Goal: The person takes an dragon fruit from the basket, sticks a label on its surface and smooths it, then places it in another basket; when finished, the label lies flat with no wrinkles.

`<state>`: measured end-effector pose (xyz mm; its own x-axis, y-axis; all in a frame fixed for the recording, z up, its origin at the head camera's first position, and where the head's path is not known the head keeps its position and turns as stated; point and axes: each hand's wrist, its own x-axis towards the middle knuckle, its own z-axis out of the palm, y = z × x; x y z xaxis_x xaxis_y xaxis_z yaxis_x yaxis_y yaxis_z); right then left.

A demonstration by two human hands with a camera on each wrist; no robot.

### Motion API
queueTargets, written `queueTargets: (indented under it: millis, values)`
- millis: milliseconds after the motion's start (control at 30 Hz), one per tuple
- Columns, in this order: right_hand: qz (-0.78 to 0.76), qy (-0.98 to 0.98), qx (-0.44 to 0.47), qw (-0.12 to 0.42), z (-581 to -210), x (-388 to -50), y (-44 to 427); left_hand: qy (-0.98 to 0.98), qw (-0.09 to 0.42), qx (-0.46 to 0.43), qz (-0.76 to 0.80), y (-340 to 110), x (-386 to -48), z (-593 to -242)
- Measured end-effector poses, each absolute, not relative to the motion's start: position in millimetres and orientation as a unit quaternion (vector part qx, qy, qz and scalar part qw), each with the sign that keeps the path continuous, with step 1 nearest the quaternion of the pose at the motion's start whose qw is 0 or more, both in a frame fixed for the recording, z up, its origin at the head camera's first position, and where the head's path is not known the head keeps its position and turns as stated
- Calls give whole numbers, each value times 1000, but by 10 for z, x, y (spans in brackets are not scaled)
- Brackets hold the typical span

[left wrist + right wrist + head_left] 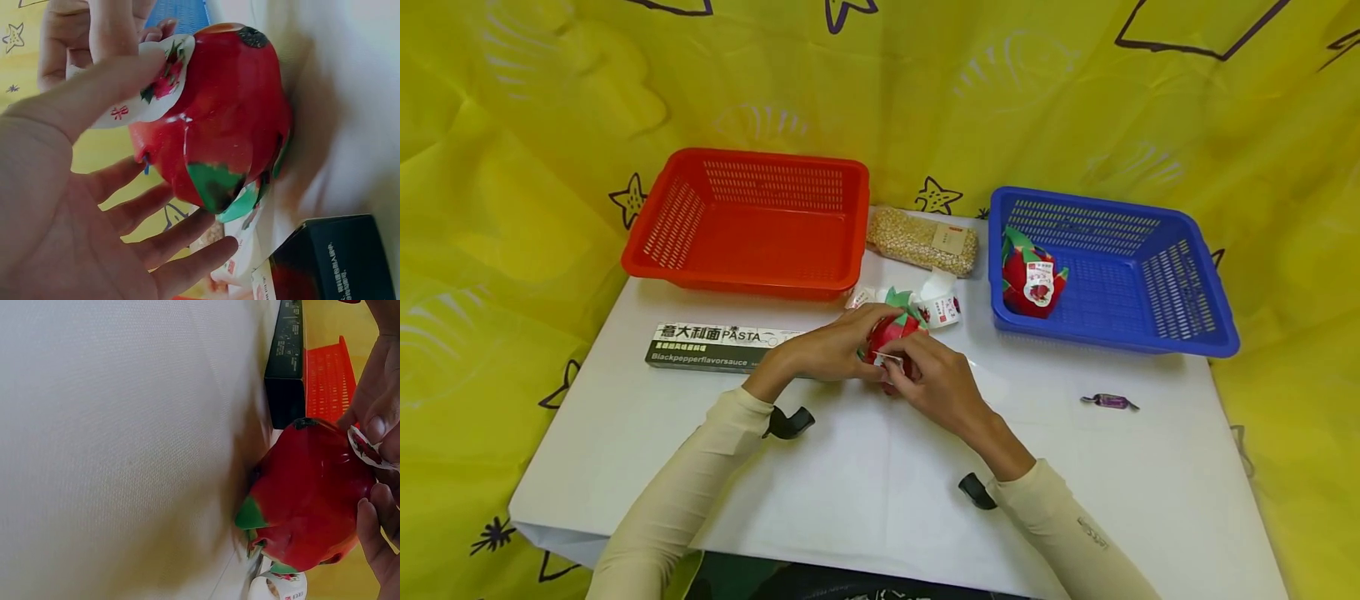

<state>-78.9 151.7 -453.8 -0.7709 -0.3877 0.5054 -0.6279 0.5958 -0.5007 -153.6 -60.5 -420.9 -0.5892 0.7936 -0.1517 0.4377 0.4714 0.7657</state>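
Observation:
A red dragon fruit [893, 333] with green leaf tips stands on the table in the head view. My left hand [835, 343] holds its left side; in the left wrist view the fingers spread along the fruit and the thumb lies over a white label. My right hand [943, 379] pinches that printed label [172, 78] at the fruit's near side. Part of the label stands off the skin, and fingers hide the rest. Just behind the fruit lies a roll of similar labels [946, 312].
A red basket [745, 287] stands back left. The blue basket [1112, 340] at right holds another labelled dragon fruit [1028, 279]. A pasta box [700, 346] lies left of my hands, a bag of yellow grains [910, 237] behind, and a purple wrapped candy [1110, 402] at right.

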Motion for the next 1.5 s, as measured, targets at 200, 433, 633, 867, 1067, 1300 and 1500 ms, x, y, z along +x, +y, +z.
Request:
queueTargets:
  millis: [200,433,633,867,1067,1300,1500]
  values:
    - [329,-878,294,186,-4523,-808,1518,825,230,385,344,-593,-1543,-4250]
    - [329,-880,285,190,-4521,-825,1564,820,234,382,357,-601,-1540,-4268]
    - [336,-882,263,200,-4553,-848,1635,815,243,375,370,-625,-1563,-4283]
    - [346,-890,221,199,-4593,-846,1682,803,240,374,398,-622,-1612,-4311]
    - [325,-885,238,233,-4644,-812,1718,801,232,376,403,-587,-1638,-4334]
    - [268,-890,254,267,-4730,-764,1784,802,219,379,406,-581,-1652,-4347]
    - [256,-894,254,266,-4762,-757,1794,809,225,365,403,-587,-1657,-4360]
